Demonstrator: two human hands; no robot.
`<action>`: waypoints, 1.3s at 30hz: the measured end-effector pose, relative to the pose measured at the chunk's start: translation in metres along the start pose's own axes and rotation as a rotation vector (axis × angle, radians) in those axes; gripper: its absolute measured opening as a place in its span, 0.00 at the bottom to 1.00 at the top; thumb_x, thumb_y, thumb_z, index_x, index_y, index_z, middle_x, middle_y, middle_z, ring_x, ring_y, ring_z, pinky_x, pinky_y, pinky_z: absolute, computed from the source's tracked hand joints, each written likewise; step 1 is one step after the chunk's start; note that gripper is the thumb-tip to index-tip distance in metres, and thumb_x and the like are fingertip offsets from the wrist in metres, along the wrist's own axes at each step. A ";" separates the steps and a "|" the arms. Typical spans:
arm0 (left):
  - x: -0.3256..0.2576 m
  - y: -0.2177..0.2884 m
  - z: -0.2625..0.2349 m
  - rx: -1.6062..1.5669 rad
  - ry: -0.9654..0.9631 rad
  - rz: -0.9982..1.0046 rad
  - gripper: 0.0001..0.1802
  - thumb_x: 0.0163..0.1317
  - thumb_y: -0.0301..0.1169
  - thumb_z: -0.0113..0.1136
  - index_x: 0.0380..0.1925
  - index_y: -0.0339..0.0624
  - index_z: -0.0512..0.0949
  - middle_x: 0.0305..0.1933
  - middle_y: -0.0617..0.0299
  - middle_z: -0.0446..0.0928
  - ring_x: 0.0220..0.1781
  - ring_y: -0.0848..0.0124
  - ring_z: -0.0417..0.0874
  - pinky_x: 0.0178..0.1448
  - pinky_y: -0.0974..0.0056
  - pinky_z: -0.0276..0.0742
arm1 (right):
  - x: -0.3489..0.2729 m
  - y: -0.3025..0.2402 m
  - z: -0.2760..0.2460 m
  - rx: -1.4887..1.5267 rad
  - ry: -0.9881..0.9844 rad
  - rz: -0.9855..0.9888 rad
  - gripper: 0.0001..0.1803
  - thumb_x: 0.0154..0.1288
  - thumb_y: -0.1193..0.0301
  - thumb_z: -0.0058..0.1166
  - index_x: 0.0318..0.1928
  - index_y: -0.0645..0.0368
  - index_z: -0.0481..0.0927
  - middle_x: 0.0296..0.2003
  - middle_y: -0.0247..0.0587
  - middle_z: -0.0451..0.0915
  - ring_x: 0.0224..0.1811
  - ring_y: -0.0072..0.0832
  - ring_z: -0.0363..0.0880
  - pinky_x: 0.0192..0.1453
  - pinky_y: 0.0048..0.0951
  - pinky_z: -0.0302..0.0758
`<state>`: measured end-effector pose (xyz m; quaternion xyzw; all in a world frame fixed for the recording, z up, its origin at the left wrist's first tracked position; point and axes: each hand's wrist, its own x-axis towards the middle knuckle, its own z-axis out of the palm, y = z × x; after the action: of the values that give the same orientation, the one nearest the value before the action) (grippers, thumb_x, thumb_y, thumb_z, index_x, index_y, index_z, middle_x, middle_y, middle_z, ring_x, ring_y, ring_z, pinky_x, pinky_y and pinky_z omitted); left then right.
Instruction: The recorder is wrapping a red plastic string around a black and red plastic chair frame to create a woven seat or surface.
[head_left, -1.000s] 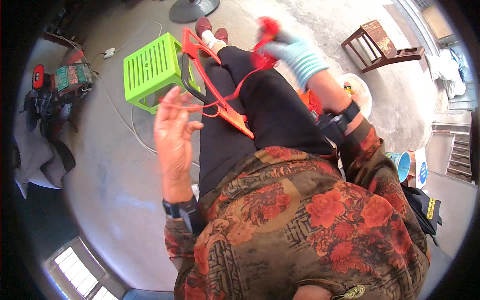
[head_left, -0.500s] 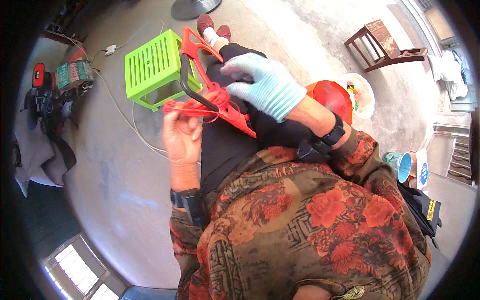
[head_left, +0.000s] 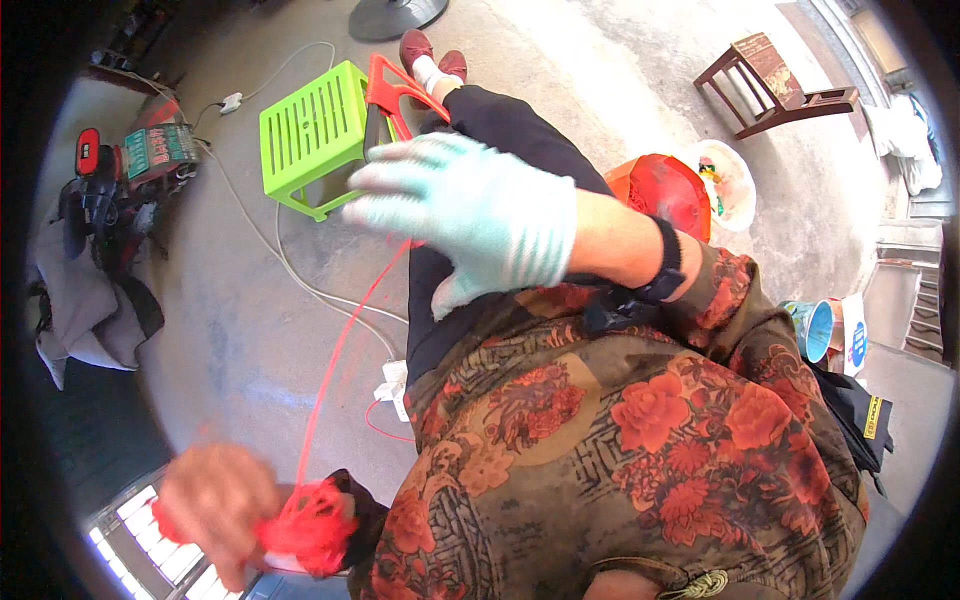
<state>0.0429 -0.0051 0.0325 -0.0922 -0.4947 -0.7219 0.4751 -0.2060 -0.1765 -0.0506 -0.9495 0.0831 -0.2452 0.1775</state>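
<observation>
My left hand (head_left: pixel 222 505) is low at the left, smeared by motion. It grips a bundle of red cord (head_left: pixel 312 525), part of which shows on either side of the fingers. From the bundle a single red strand runs up toward my right hand (head_left: pixel 460 215), stretched taut. That hand wears a pale blue knitted glove; its fingers are stretched out and apart, thumb pointing down. Behind the glove stands a red frame (head_left: pixel 388 80) between my legs, its lower part hidden. Whether the strand is tied to the frame cannot be seen.
A green plastic stool (head_left: pixel 315 130) stands to the left of the frame. White cables and a power strip (head_left: pixel 394 388) lie on the floor. Right of my legs are a red container (head_left: pixel 662 195) and a white basin (head_left: pixel 735 185), with a wooden chair (head_left: pixel 770 85) beyond.
My left hand has swung down and left with the cord bundle, drawing out a long strand. My gloved right hand has moved slightly left and down and its fingers have spread.
</observation>
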 end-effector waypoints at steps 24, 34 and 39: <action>0.010 -0.190 -0.116 1.080 1.176 -0.268 0.21 0.54 0.23 0.65 0.49 0.31 0.75 0.22 0.74 0.72 0.26 0.85 0.70 0.35 0.74 0.69 | -0.084 -0.024 -0.024 1.397 -0.184 0.592 0.14 0.70 0.66 0.50 0.43 0.64 0.82 0.30 0.36 0.82 0.31 0.19 0.78 0.40 0.22 0.74; 0.002 -0.199 -0.130 1.271 1.254 -0.278 0.16 0.51 0.26 0.70 0.39 0.31 0.79 0.20 0.74 0.72 0.24 0.85 0.70 0.32 0.75 0.69 | -0.082 -0.023 -0.045 1.416 -0.136 0.527 0.16 0.68 0.61 0.47 0.30 0.60 0.79 0.26 0.30 0.79 0.23 0.14 0.67 0.26 0.19 0.65; -0.005 -0.156 -0.128 0.909 1.287 -0.166 0.15 0.54 0.23 0.66 0.41 0.33 0.77 0.33 0.66 0.77 0.33 0.78 0.77 0.38 0.70 0.76 | -0.054 0.022 -0.067 0.567 0.096 0.415 0.07 0.61 0.69 0.51 0.31 0.57 0.80 0.17 0.30 0.67 0.19 0.18 0.67 0.24 0.23 0.64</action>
<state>-0.0322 -0.0959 -0.1315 0.5837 -0.3744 -0.3937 0.6035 -0.2870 -0.2033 -0.0277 -0.8127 0.2109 -0.2615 0.4761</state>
